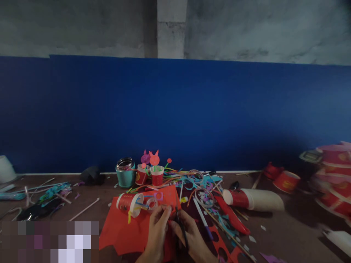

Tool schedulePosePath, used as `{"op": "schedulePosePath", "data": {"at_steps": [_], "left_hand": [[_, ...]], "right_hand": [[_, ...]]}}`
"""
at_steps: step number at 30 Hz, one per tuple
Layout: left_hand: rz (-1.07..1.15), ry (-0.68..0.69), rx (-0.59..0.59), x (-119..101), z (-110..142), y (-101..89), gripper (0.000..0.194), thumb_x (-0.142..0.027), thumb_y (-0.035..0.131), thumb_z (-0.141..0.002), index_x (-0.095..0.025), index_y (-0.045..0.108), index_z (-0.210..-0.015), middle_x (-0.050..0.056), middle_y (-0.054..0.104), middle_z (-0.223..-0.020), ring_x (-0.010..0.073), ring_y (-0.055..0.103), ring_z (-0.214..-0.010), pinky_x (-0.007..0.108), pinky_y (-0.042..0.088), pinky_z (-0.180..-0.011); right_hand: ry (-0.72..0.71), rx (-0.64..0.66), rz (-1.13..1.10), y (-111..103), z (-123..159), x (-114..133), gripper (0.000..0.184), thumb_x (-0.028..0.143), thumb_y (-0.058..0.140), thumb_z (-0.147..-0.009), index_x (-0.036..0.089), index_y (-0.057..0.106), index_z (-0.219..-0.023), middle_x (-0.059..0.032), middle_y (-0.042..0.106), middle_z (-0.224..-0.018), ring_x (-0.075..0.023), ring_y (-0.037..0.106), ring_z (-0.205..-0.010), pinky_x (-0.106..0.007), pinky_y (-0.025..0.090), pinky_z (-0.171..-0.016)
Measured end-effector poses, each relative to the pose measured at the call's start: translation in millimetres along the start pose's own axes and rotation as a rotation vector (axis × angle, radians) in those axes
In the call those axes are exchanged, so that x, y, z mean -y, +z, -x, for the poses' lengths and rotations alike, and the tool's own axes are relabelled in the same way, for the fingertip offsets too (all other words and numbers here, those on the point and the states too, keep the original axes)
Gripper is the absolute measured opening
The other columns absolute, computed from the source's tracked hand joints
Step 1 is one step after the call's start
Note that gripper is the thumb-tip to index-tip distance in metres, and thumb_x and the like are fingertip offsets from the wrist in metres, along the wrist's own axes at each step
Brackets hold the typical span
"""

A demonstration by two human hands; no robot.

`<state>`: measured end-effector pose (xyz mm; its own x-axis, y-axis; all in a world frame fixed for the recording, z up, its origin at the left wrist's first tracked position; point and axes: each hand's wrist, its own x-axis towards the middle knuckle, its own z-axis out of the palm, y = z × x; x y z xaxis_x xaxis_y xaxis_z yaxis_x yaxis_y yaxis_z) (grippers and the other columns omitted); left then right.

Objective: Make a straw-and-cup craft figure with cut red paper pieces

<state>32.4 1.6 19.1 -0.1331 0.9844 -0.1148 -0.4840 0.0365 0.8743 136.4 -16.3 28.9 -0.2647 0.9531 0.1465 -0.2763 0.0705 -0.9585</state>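
My right hand (pixel 192 235) is closed round the handles of dark scissors (pixel 181 227), whose blades point away from me. Close beside it, my left hand (pixel 158 228) pinches a small piece of red paper (pixel 169 221), partly hidden by the fingers. Both hands are over a large red paper sheet (pixel 123 233). On that sheet a red and white paper cup (pixel 127 204) lies on its side with straws in it. A roll of clear tape (pixel 151 203) is just past my left fingertips.
Behind the sheet stand a teal jar (pixel 125 175) and a paper cup (pixel 157 177) with a pink animal-head cutout. To the right lie a white marker (pixel 202 217), a stack of white cups (pixel 264 199) and paper scraps. A blue partition (pixel 175 113) closes the back.
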Motion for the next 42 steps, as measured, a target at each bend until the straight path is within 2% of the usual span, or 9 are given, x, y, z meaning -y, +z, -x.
{"op": "schedulePosePath", "data": {"at_steps": [12,20,27,32,36,42], "left_hand": [[0.001,-0.005,-0.001,-3,2,3.4,0.027,-0.037,0.074,-0.056,-0.015,0.058,-0.057,-0.004,0.052,-0.055,0.0079,0.045,-0.052,0.018,0.036,-0.05],[-0.021,0.017,0.019,-3,1,0.8,0.027,-0.037,0.073,-0.059,-0.015,0.057,-0.058,-0.005,0.048,-0.052,0.0055,0.039,-0.047,0.016,0.031,-0.045],[-0.027,0.0,0.026,-4,1,0.7,0.03,-0.04,0.072,-0.058,-0.015,0.056,-0.058,-0.006,0.045,-0.05,0.0049,0.035,-0.045,0.016,0.028,-0.043],[-0.057,0.012,0.009,-10,3,3.0,0.031,-0.042,0.072,-0.056,-0.015,0.055,-0.055,-0.006,0.044,-0.049,0.0054,0.036,-0.045,0.017,0.029,-0.043],[-0.075,0.026,-0.003,-14,2,4.1,0.032,-0.043,0.072,-0.055,-0.016,0.056,-0.054,-0.005,0.046,-0.049,0.0061,0.038,-0.044,0.018,0.03,-0.043],[-0.073,0.034,-0.063,-15,0,4.8,0.034,-0.045,0.074,-0.049,-0.016,0.056,-0.053,-0.005,0.049,-0.047,0.009,0.045,-0.045,0.02,0.033,-0.044]], "right_hand": [[-0.01,-0.043,0.027,-2,0,-8,0.027,0.036,0.067,-0.071,0.017,0.062,-0.09,-0.0015,0.059,-0.077,-0.0134,0.052,-0.07,-0.024,0.043,-0.067],[0.026,-0.071,0.051,-4,-1,-13,0.028,0.037,0.068,-0.069,0.017,0.059,-0.086,0.0047,0.05,-0.059,-0.0065,0.041,-0.048,-0.018,0.035,-0.046],[0.061,-0.083,0.052,-4,-1,-13,0.029,0.04,0.069,-0.067,0.017,0.053,-0.073,0.0075,0.042,-0.052,-0.0045,0.036,-0.042,-0.016,0.029,-0.039],[0.063,-0.076,0.065,-2,-2,-8,0.029,0.04,0.068,-0.068,0.017,0.051,-0.069,0.0085,0.04,-0.047,-0.0041,0.033,-0.038,-0.016,0.025,-0.037],[0.068,-0.078,0.06,0,-1,-3,0.03,0.039,0.07,-0.065,0.017,0.051,-0.067,0.0075,0.041,-0.049,-0.0048,0.034,-0.043,-0.017,0.025,-0.04],[0.07,-0.081,0.039,-1,-2,-9,0.032,0.041,0.07,-0.065,0.016,0.051,-0.066,0.0076,0.04,-0.051,-0.0043,0.031,-0.043,-0.017,0.024,-0.04]]}}
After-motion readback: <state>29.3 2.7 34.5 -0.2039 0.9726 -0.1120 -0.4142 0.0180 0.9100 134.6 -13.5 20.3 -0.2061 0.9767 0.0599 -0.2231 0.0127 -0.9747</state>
